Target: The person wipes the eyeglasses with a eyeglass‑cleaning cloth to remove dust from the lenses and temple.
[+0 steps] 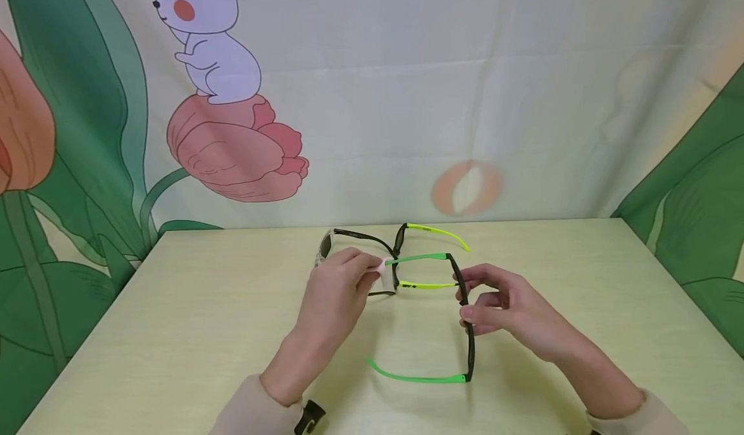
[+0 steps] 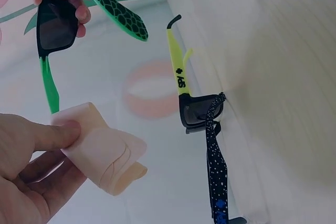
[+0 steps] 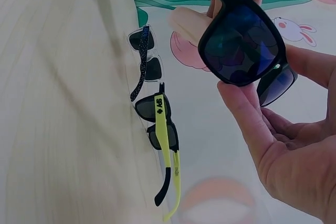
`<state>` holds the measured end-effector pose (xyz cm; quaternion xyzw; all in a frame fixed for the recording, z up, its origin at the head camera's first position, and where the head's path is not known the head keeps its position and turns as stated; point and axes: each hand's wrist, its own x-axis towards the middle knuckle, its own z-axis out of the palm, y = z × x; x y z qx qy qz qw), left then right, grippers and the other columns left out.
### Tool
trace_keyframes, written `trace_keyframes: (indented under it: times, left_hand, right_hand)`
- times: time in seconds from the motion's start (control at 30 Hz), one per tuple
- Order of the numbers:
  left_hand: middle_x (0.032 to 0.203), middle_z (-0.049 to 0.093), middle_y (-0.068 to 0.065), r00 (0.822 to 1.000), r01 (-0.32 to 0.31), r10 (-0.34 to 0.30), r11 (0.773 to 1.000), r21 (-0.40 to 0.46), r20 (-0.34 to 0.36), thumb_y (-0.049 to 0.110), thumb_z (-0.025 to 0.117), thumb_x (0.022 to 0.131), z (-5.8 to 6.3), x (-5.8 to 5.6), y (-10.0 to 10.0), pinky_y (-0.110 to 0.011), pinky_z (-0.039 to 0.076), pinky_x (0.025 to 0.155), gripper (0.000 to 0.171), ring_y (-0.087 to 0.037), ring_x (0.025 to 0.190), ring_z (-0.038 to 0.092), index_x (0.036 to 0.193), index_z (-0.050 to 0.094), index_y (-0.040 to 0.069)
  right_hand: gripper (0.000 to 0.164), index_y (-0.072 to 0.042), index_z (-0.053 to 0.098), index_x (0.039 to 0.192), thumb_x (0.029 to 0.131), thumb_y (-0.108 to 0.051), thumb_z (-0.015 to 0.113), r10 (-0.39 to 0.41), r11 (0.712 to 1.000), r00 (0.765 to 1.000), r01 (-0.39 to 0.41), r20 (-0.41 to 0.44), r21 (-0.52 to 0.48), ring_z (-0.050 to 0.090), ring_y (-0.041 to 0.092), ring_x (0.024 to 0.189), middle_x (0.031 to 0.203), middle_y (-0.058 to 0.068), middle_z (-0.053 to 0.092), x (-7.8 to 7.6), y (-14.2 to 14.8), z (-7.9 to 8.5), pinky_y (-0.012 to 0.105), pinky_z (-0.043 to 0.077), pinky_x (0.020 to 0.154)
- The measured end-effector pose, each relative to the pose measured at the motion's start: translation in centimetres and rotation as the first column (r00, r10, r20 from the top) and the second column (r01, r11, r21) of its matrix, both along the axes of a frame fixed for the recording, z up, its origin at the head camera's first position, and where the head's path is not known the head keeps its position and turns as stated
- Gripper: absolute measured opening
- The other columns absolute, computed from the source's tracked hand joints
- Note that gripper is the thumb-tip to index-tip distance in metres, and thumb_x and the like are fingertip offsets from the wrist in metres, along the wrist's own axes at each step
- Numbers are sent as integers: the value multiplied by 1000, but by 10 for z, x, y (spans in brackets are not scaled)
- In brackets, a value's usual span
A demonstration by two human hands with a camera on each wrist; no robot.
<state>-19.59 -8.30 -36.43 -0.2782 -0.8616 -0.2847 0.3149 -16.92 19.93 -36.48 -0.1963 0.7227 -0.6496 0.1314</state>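
Observation:
Black-framed sunglasses [image 1: 471, 351] with green temples are raised above the table, temples pointing left in the head view. My right hand [image 1: 517, 309] grips them by the middle of the front, thumb and fingers around the bridge; the dark bluish lenses [image 3: 241, 45] show in the right wrist view. A pale pink, folded cloth [image 2: 105, 150] is pinched between the thumb and fingers of my left hand [image 1: 337, 293]. This cloth wraps the end of the farther green temple [image 2: 51, 90], hiding its tip. The other temple's patterned inner side [image 2: 113, 9] hangs free.
Behind the hands, sunglasses with yellow temples [image 3: 161, 129] stand on the table [image 1: 174, 351]. Beside them, to the left, are clear-framed sunglasses [image 3: 152, 69] with black speckled temples. A printed cloth backdrop [image 1: 372, 99] hangs along the table's far edge.

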Motion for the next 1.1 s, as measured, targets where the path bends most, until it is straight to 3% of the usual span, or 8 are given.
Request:
trace_keyframes:
  times: [0.47,0.7,0.83,1.1]
  left_hand:
    - [87,72,-2,998,43,-44,999,-29,-33,0,87,79,7,8,14,-29,59,70,16,-19,79,70,92,79,4]
    - [85,69,0,998,62,-64,996,-67,-30,4,87,80,12,13,24,-29,58,70,16,-19,80,67,95,80,7]
    - [86,69,1,996,75,-79,993,-92,-43,5,86,82,13,15,28,-28,57,69,15,-18,80,67,96,80,9]
    - [87,71,1,995,100,-101,991,-83,-12,6,86,83,14,16,30,-28,57,67,14,-16,79,67,95,80,9]
  right_hand:
    - [45,-2,55,133,94,-12,74,32,997,999,-33,26,65,71,31,83,122,26,50,0,-9,-3,49,61,82]
    - [42,-4,57,131,93,-12,75,65,994,998,-66,14,84,71,37,87,119,23,52,1,-13,-3,48,61,82]
    - [43,-4,57,131,93,-14,75,83,991,996,-84,11,107,70,35,87,118,25,52,3,-14,-3,47,60,82]
    - [44,-2,55,132,95,-13,74,92,988,996,-90,-9,126,68,42,90,118,22,51,3,-11,-2,46,61,82]
